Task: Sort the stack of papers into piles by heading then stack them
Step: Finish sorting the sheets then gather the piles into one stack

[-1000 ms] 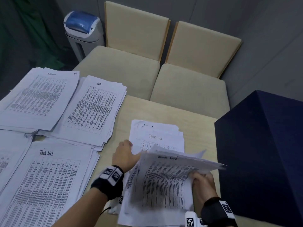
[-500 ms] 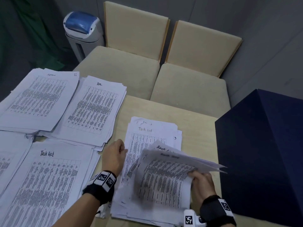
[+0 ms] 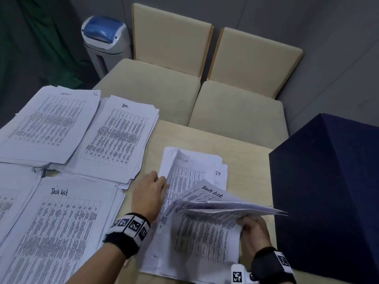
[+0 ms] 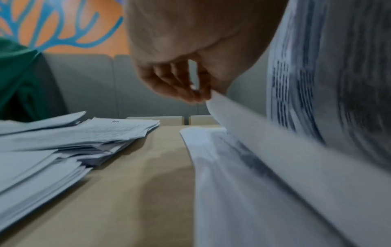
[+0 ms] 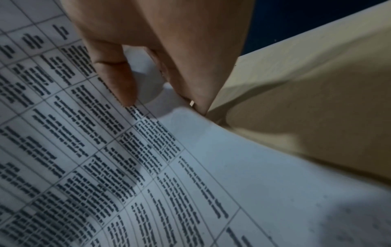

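The landmark here is the unsorted stack of papers (image 3: pixel 194 232), lying on the light wooden bench (image 3: pixel 246 160) near its front edge. Far to the left of that stack sit the sorted piles. One pile (image 3: pixel 49 124) at the far left carries a handwritten heading too small to read and the number 12. Just right of it, overlapping its edge, is a pile headed "Hn" (image 3: pixel 117 136). In front of these two, still left of the stack, lies a thick pile headed "Task list" (image 3: pixel 59 222), with another pile (image 3: pixel 12 193) cut off by the picture's edge beside it.

The left hand (image 3: pixel 149 189) is at the stack's left edge; its grip pinches the raised edge of a sheet (image 4: pixel 213 98) between fingertips and thumb, and that sheet curls up off the stack. On the stack's right side, the right hand (image 3: pixel 252 230) has its grip closed on a lifted sheaf of sheets (image 3: pixel 217 203), thumb on the printed face and fingers beneath, the top one headed "Task List". Beneath the sheaf a sheet numbered 29 shows.

Right of the stack stands a dark blue box (image 3: pixel 328 191). Behind the bench, beyond the stack, are two beige chairs (image 3: pixel 184 83) and a grey bin with a blue lid (image 3: pixel 104 39).
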Demonstrator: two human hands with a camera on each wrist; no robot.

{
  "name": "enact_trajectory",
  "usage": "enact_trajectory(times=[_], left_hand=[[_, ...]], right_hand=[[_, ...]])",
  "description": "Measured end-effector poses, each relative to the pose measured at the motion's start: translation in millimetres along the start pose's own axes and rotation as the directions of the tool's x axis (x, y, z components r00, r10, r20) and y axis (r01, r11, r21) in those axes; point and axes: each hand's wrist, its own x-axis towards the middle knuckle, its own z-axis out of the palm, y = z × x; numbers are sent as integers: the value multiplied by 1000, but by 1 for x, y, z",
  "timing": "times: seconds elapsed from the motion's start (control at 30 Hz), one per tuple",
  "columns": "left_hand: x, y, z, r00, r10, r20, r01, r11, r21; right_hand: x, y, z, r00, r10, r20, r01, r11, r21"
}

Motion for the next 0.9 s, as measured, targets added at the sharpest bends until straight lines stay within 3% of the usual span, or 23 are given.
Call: enact_trajectory(times=[0.07, 0.1, 0.2, 0.27, 0.4, 0.43, 0.47, 0.53, 0.57, 0.6, 0.7, 0.8, 0.9], left_hand=[[0, 4, -1, 990, -28, 137, 69, 951, -302], [-1, 6, -3, 977, -22, 214, 121, 877, -464], [1, 23, -20, 910, -2, 414, 371, 449, -813], [5, 32, -30, 845, 21, 535, 511, 268, -817], [11, 27, -20, 733, 35, 680, 677, 58, -733], [13, 26, -15, 732, -46, 680, 682, 62, -729], [15, 23, -9, 744, -192, 640, 668, 180, -722], [20, 14, 3, 791, -447, 418, 611, 609, -505], [20, 11, 8, 812, -462, 356, 570, 759, -314], [20, 10, 13, 817, -451, 359, 523, 842, -133], [14, 14, 26, 803, -433, 411, 409, 900, 149], [12, 15, 32, 826, -438, 355, 449, 892, 55], [10, 17, 31, 871, -389, 300, 406, 914, 9]], right_hand=[[-4, -3, 2, 999, -13, 35, 11, 999, 40], [-6, -4, 3, 998, -15, 55, 11, 998, 65], [-4, -4, 6, 992, -13, 123, 0, 994, 107], [1, -7, 8, 994, -19, 106, 8, 995, 102], [3, -6, 8, 995, -12, 101, 4, 997, 82], [2, -5, 7, 997, -13, 75, 8, 998, 65], [2, -3, 6, 999, -1, 35, -1, 999, 35], [5, 2, 3, 1000, 0, -18, 0, 1000, 13], [4, 1, 3, 1000, -19, -17, 19, 1000, 21], [3, 0, 1, 999, -41, -15, 41, 999, 18], [5, -4, -3, 1000, -26, -10, 26, 1000, 4], [6, -4, -5, 998, 64, -18, -63, 997, 36], [2, -6, -2, 999, 37, -7, -36, 997, 65]])
